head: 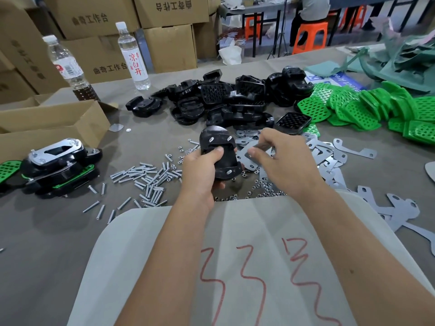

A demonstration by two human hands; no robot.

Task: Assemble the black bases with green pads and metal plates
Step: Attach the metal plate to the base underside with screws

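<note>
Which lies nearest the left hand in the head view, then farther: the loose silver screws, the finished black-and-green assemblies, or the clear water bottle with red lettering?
1. Loose silver screws, just left of the left hand.
2. Finished black-and-green assemblies, far left.
3. Clear water bottle with red lettering, table's back.

**Cartons and orange stools ring a grey-topped workshop table**

A wide work table [47, 231] covered in grey sheeting fills the foreground. Behind it, brown cardboard cartons [169, 47] printed with Chinese characters stand stacked along the left and centre, and an open carton [49, 123] sits at the table's left edge. Two clear plastic bottles [134, 57] stand upright near the far side. Beyond, orange plastic stools [309, 36] stand beside a dark-framed bench [263, 22], where a seated person [313, 8] is partly visible. Lighting is even.
</note>
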